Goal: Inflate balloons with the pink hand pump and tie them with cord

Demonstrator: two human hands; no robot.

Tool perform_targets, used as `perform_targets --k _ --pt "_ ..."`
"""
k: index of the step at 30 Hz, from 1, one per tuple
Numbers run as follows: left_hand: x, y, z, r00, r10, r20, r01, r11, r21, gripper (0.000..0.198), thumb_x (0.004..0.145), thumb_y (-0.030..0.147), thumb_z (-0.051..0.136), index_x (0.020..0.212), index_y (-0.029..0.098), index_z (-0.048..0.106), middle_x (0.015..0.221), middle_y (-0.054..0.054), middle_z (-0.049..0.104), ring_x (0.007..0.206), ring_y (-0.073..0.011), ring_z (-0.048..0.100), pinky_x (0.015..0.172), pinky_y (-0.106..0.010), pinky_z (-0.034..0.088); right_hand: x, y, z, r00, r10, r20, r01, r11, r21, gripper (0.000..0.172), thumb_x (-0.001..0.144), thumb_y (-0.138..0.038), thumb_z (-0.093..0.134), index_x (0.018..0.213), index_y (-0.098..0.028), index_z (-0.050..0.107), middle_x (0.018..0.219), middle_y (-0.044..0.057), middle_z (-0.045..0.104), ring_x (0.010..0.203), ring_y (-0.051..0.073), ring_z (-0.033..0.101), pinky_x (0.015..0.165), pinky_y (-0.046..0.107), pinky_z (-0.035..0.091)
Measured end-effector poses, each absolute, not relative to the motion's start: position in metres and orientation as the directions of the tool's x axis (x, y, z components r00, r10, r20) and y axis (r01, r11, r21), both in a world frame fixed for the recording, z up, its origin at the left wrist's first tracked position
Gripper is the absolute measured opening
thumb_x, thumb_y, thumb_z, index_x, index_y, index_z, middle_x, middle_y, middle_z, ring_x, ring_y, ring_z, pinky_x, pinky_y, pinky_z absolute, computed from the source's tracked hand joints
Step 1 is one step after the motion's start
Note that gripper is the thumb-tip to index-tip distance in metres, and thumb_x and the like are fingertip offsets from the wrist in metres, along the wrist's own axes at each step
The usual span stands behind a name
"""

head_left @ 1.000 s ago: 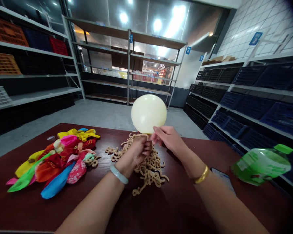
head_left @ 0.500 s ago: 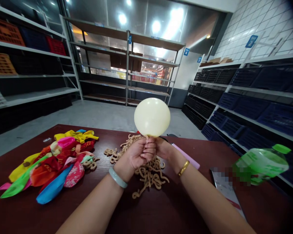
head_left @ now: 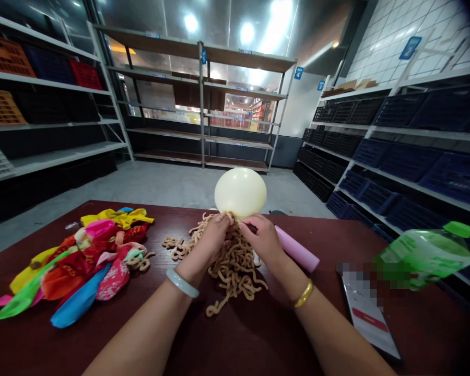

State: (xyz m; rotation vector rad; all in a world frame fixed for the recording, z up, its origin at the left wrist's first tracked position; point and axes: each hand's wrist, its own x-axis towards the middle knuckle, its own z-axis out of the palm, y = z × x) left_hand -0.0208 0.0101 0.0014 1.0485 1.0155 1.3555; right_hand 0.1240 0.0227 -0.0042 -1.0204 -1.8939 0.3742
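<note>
A pale yellow inflated balloon (head_left: 240, 192) stands just above a pile of tan curly cords (head_left: 227, 263) on the dark red table (head_left: 258, 339). My left hand (head_left: 215, 233), with a pale bangle on the wrist, pinches the balloon's neck from the left. My right hand (head_left: 260, 238), with a gold bangle, is closed on the neck from the right. Both hands sit low over the cord pile, and the neck itself is hidden between my fingers.
A heap of flat coloured balloons (head_left: 78, 261) lies on the table's left. A pink tube (head_left: 296, 249) lies right of my hands, a phone (head_left: 370, 318) further right, and a green plastic bottle (head_left: 423, 256) at the right edge. Shelving racks ring the room.
Both hands have brought the balloon lower, down toward the cord pile. My right hand has come out from behind the left and now shows on the neck's right side.
</note>
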Motion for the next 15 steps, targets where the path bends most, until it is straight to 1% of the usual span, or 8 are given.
perform_targets --k 2,3,4,6,8,11,12,15 --pt "-0.020 0.016 -0.006 -0.076 0.973 0.219 -0.015 -0.221 0.975 0.020 0.082 0.032 0.056 0.068 0.018 0.052 0.064 0.000 0.054 0.061 -0.0129 0.049 0.059 -0.023 0.041 0.124 0.013 -0.003 -0.276 0.703 0.655 0.545 0.676 -0.496 0.015 0.087 -0.027 0.057 0.078 -0.020 0.067 0.085 0.005 0.064 0.084 0.019 0.057 0.080 0.032 0.043" --pt "-0.020 0.018 -0.010 -0.088 0.951 0.297 0.096 -0.288 0.953 0.019 0.083 0.030 0.053 0.068 0.018 0.054 0.069 -0.002 0.058 0.068 -0.0151 0.052 0.067 -0.026 0.043 0.124 0.010 -0.002 -0.296 0.674 0.676 0.547 0.700 -0.459 0.015 0.088 -0.027 0.057 0.080 -0.021 0.067 0.088 0.006 0.065 0.088 0.020 0.057 0.083 0.033 0.043" --pt "-0.020 0.020 -0.014 -0.091 0.933 0.349 0.189 -0.328 0.926 0.019 0.084 0.029 0.051 0.069 0.018 0.056 0.073 -0.003 0.061 0.074 -0.0166 0.054 0.073 -0.028 0.044 0.125 0.007 0.000 -0.313 0.649 0.693 0.536 0.723 -0.435 0.014 0.088 -0.026 0.057 0.081 -0.021 0.067 0.090 0.006 0.065 0.091 0.021 0.057 0.086 0.034 0.042" --pt "-0.020 0.023 -0.021 -0.080 0.917 0.390 0.294 -0.352 0.889 0.020 0.086 0.029 0.049 0.071 0.018 0.058 0.075 -0.004 0.062 0.076 -0.0178 0.056 0.078 -0.030 0.043 0.126 0.005 0.003 -0.335 0.612 0.716 0.482 0.764 -0.428 0.014 0.090 -0.025 0.056 0.084 -0.021 0.067 0.094 0.006 0.065 0.096 0.021 0.057 0.090 0.035 0.042" --pt "-0.018 0.024 -0.025 -0.053 0.913 0.404 0.298 -0.372 0.879 0.015 0.084 0.028 0.051 0.075 0.019 0.059 0.076 -0.004 0.063 0.075 -0.0179 0.056 0.077 -0.030 0.043 0.128 0.005 0.006 -0.351 0.592 0.725 0.408 0.794 -0.451 0.016 0.092 -0.025 0.052 0.088 -0.020 0.067 0.096 0.007 0.065 0.097 0.020 0.057 0.091 0.034 0.043" --pt "-0.014 0.022 -0.026 -0.007 0.915 0.404 0.214 -0.393 0.894 0.010 0.078 0.026 0.056 0.078 0.018 0.062 0.079 -0.004 0.065 0.074 -0.0177 0.056 0.075 -0.029 0.043 0.131 0.006 0.009 -0.374 0.581 0.723 0.332 0.812 -0.481 0.021 0.095 -0.022 0.044 0.089 -0.020 0.065 0.097 0.006 0.065 0.097 0.019 0.057 0.091 0.034 0.043" --pt "-0.012 0.021 -0.026 -0.005 0.915 0.403 0.184 -0.395 0.900 0.010 0.078 0.026 0.057 0.078 0.018 0.063 0.079 -0.004 0.065 0.073 -0.0175 0.056 0.075 -0.029 0.043 0.132 0.006 0.009 -0.372 0.589 0.718 0.325 0.807 -0.493 0.021 0.095 -0.021 0.044 0.089 -0.020 0.064 0.096 0.006 0.065 0.096 0.019 0.058 0.091 0.033 0.043" --pt "-0.008 0.017 -0.025 -0.031 0.920 0.392 0.125 -0.385 0.914 0.010 0.077 0.026 0.059 0.080 0.018 0.063 0.081 -0.005 0.066 0.073 -0.0179 0.056 0.073 -0.028 0.043 0.133 0.007 0.008 -0.319 0.632 0.707 0.345 0.772 -0.534 0.010 0.090 -0.020 0.050 0.092 -0.021 0.060 0.091 0.005 0.065 0.089 0.018 0.058 0.085 0.032 0.045"
